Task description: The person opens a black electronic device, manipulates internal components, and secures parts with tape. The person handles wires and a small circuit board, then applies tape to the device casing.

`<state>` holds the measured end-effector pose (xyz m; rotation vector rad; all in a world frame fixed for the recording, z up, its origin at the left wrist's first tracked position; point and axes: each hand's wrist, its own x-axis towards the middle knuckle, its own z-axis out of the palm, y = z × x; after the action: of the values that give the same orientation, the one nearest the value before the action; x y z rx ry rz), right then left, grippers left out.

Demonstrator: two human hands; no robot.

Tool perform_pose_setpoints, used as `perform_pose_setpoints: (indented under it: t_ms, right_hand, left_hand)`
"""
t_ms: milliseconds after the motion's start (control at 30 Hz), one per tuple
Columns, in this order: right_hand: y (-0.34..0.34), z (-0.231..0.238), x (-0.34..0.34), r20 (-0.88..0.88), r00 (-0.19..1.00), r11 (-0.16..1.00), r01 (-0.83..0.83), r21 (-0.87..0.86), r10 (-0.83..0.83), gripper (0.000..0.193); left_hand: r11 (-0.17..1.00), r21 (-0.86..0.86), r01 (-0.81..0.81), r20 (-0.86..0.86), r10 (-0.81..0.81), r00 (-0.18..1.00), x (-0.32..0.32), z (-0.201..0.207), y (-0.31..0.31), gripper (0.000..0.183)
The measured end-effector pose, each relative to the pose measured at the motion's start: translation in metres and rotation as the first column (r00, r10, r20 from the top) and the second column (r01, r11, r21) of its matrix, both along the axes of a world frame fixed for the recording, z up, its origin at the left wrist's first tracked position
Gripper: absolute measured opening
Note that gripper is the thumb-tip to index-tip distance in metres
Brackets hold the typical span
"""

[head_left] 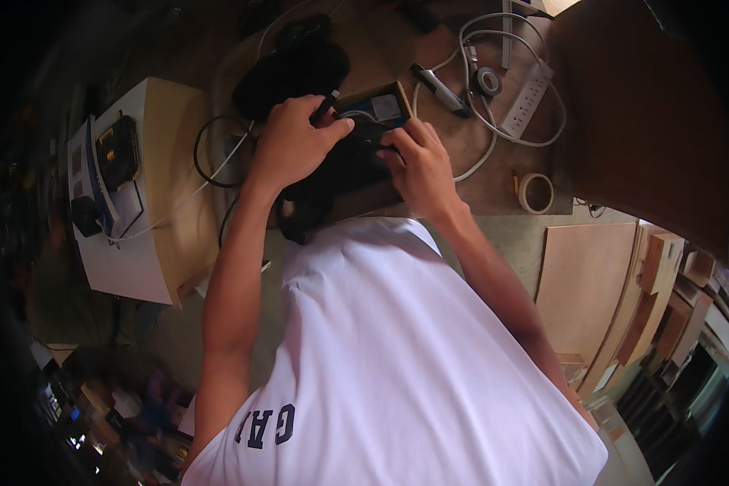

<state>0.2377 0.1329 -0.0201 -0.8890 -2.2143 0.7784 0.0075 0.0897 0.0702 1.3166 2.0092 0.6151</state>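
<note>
Left hand (296, 138) gripped black plug (324, 108), just left of box (406, 99); right hand (419, 162) curled near box's right side, grip unclear. Plug looked light, stiff; best pinched by its body.

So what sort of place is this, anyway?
Probably a workshop, perhaps for woodwork: large wooden panels and other boards are stacked at the right, and a white power strip lies on the worktable.
</note>
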Motion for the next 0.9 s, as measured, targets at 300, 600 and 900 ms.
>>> perform_pose_setpoints:
  t_ms: [300, 600, 900]
  right_hand:
    - [-0.001, 0.000, 0.049, -0.031, 0.994, 0.982, 0.102, -0.162, -0.108, 0.022]
    - [0.026, 0.056, -0.027, 0.106, 0.807, 0.714, -0.443, -0.542, 0.581, 0.045]
    - [0.006, -0.007, -0.102, 0.266, 0.553, 0.608, -0.642, -0.468, 0.789, 0.035]
  left_hand:
    - [0.957, 0.023, -0.289, -0.092, 0.289, 0.953, -0.061, -0.033, -0.061, 0.032]
    - [0.980, -0.029, -0.195, 0.013, 0.196, 0.981, -0.048, -0.008, -0.073, 0.038]
    - [0.995, 0.042, -0.090, 0.231, 0.078, 0.970, -0.050, -0.024, -0.114, 0.034]
